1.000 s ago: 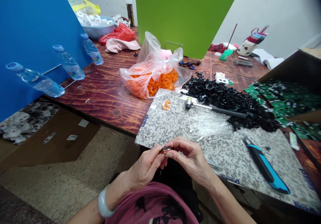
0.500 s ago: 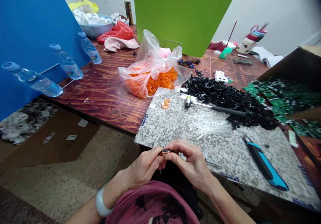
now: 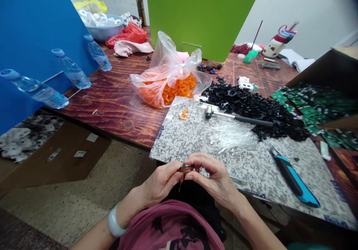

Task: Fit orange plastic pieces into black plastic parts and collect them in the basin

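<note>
Between the fingertips of both hands is a small black-and-orange plastic part (image 3: pixel 186 169), held just off the near edge of the speckled board (image 3: pixel 179 141). My left hand (image 3: pixel 163 179) pinches its left end. Thumb and forefinger of my right hand (image 3: pixel 211 173) close on its right end. A thin dark pin-like piece points down below the part; what it belongs to is unclear. On the board beyond lie orange plastic pieces (image 3: pixel 184 114), a small hammer (image 3: pixel 237 118), a bundle of thin clear strips (image 3: pixel 232 136) and a blue-and-black utility knife (image 3: pixel 295 179).
A heap of black plastic parts (image 3: pixel 251 108) covers the board's far side. Behind it stands a clear bag of orange parts (image 3: pixel 179 87). At right a cardboard box (image 3: pixel 330 69) spills green circuit boards (image 3: pixel 313 108). Several water bottles (image 3: pixel 71 69) lean against the blue panel (image 3: pixel 33 26).
The small part has tilted slightly between my fingers, and more of the thin pin shows beneath it. My fingers keep their pinch. The view has shifted a little.
</note>
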Tool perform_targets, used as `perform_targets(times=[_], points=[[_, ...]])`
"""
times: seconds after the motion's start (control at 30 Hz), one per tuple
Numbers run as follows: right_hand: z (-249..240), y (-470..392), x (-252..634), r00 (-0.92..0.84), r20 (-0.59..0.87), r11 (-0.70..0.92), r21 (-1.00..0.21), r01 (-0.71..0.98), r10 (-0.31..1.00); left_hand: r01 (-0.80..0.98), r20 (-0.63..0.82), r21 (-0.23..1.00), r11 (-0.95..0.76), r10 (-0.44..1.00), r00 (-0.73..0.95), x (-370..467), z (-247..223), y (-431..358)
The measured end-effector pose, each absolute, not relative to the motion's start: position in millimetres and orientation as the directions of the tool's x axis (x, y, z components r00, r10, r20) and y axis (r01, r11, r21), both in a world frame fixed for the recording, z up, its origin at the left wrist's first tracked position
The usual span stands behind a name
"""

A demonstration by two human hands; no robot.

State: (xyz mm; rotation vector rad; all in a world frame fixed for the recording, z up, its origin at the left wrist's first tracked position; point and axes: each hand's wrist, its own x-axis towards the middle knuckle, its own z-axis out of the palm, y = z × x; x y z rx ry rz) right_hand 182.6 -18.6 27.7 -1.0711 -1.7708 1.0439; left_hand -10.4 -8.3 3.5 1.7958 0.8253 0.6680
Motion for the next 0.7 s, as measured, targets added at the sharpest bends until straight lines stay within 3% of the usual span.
perform_targets(times=[0.3, 0.43, 0.6, 0.63, 0.7], points=[[26, -36, 183, -0.259, 0.262, 0.345, -0.865, 0.364, 0.930, 0.197, 0.157, 0.899, -0.392, 0.708, 0.689, -5, 4, -14], [18, -53, 187, -0.234, 0.241, 0.319, -0.861, 0.396, 0.942, 0.189, 0.093, 0.926, -0.326, 0.686, 0.722, 6, -8, -25], [-37, -100, 227, 0.013, -0.024, -0.027, -0.875, 0.484, 1.000, 0.363, -0.209, 0.912, -0.190, 0.546, 0.811, 23, -31, -30], [-50, -117, 243, 0.095, -0.103, -0.138, -0.836, 0.532, 0.990, 0.392, -0.238, 0.899, -0.193, 0.535, 0.810, 24, -33, -30], [-71, -159, 283, 0.376, -0.191, -0.408, -0.620, 0.670, 0.907, 0.434, -0.269, 0.879, -0.200, 0.542, 0.796, 23, -36, -27]])
